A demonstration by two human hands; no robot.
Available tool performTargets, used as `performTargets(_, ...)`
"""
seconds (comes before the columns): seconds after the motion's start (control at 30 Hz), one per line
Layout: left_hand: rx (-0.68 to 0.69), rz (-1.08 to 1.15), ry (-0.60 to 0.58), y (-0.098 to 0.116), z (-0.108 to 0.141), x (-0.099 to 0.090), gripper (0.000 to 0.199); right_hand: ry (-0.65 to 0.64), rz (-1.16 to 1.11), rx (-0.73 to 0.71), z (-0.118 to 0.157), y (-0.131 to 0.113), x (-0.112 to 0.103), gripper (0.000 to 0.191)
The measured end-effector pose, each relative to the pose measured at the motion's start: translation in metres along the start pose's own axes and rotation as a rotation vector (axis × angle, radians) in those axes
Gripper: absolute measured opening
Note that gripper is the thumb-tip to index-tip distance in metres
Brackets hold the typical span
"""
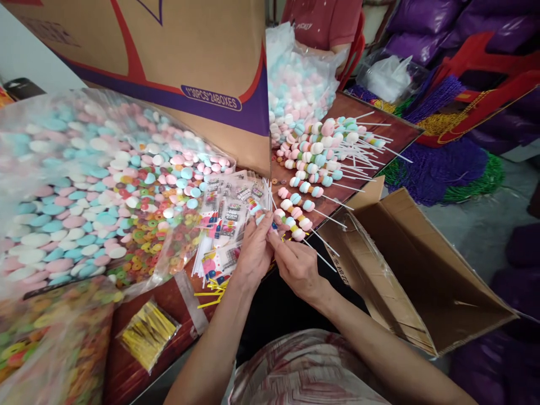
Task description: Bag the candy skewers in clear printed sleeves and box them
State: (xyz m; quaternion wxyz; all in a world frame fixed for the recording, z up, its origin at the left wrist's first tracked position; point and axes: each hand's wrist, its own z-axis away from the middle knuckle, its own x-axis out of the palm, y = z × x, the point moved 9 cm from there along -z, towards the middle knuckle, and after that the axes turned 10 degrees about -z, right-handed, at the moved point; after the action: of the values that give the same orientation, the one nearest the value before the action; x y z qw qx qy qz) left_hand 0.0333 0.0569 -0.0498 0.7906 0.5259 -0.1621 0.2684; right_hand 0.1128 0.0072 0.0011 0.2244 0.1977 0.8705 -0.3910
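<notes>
My left hand (255,247) is closed on a marshmallow skewer (255,208), which seems to be inside a clear printed bag. Close against it, my right hand (296,265) pinches at the lower end of the same wrapped skewer; the fingers hide the exact grip. Just left of my hands lie flat printed plastic bags (232,209) and white sticks (202,256). Loose gold twist ties (213,293) rest by my left wrist. To the right, finished-looking marshmallow skewers (310,174) lie in rows, sticks pointing right.
A large bag of marshmallows (59,202) with gummy rings (147,244) covers the left side. A tall carton (169,62) stands behind. An open cardboard box (405,270) sits lower right. A packet of gold ties (149,334) lies in front. Across the table sits a person (323,22).
</notes>
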Motion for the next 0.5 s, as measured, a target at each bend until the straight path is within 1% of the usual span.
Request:
performTargets(0.07, -0.004, -0.024, -0.032, -0.003, -0.001, 0.002, 0.021, 0.010, -0.013, 0.055, -0.004, 0.006, 0.000, 0.035)
performTargets(0.17, -0.001, 0.004, -0.067, -0.004, -0.001, 0.004, 0.020, 0.070, -0.140, 0.180, -0.010, 0.016, -0.006, 0.033)
performTargets(0.27, 0.008, 0.016, -0.084, 0.001, -0.001, 0.007, 0.021, 0.098, -0.195, 0.204, -0.011, 0.014, -0.013, 0.029)
performTargets(0.33, 0.017, -0.012, -0.087, 0.006, 0.001, 0.009, 0.023, 0.097, -0.154, 0.189, -0.009, 0.010, -0.017, 0.025)
performTargets(0.43, 0.002, -0.047, -0.077, 0.008, 0.004, 0.011, 0.026, 0.095, -0.019, 0.195, -0.007, 0.008, -0.022, 0.018)
performTargets(0.5, 0.002, -0.054, -0.078, 0.008, 0.006, 0.012, 0.026, 0.071, 0.091, 0.198, -0.008, 0.007, -0.023, 0.019)
